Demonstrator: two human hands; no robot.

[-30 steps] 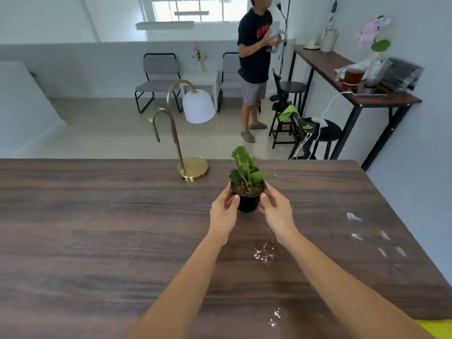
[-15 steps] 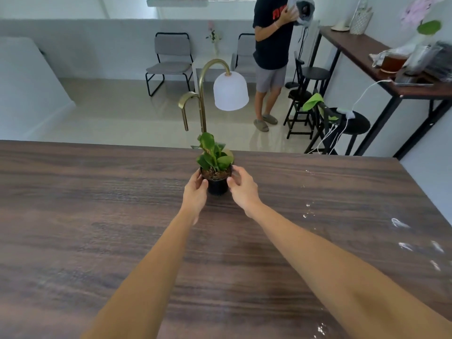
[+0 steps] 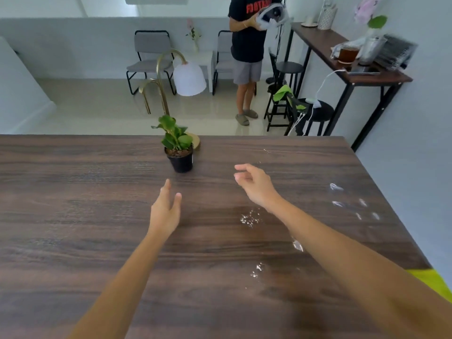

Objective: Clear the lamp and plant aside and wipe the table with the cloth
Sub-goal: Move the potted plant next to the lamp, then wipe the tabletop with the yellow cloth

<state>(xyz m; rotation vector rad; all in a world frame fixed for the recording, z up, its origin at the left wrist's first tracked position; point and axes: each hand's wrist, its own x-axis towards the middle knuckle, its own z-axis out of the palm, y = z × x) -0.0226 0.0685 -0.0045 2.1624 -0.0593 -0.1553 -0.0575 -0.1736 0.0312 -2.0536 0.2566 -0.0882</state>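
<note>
A small green plant in a black pot (image 3: pixel 180 160) stands upright near the far edge of the dark wooden table (image 3: pixel 73 216). Right behind it is the brass lamp (image 3: pixel 188 78) with a white shade; its round base is partly hidden by the plant. My left hand (image 3: pixel 165 209) hovers empty, fingers apart, just in front of the pot. My right hand (image 3: pixel 255 183) is to the pot's right, fingers loosely curled, holding nothing. A yellow cloth (image 3: pixel 433 281) peeks out at the table's right edge behind my right forearm. Water spills (image 3: pixel 250 218) dot the table's right half.
A person (image 3: pixel 247 52) stands beyond the table holding a headset. Two grey chairs (image 3: pixel 150 57) line the back wall. Black stools (image 3: pixel 315 116) and a high side table (image 3: pixel 352 67) with clutter stand at right. The wall runs close along the table's right edge.
Both hands carried the plant toward the far edge, set it down in front of the lamp, let go and drew back toward me.
</note>
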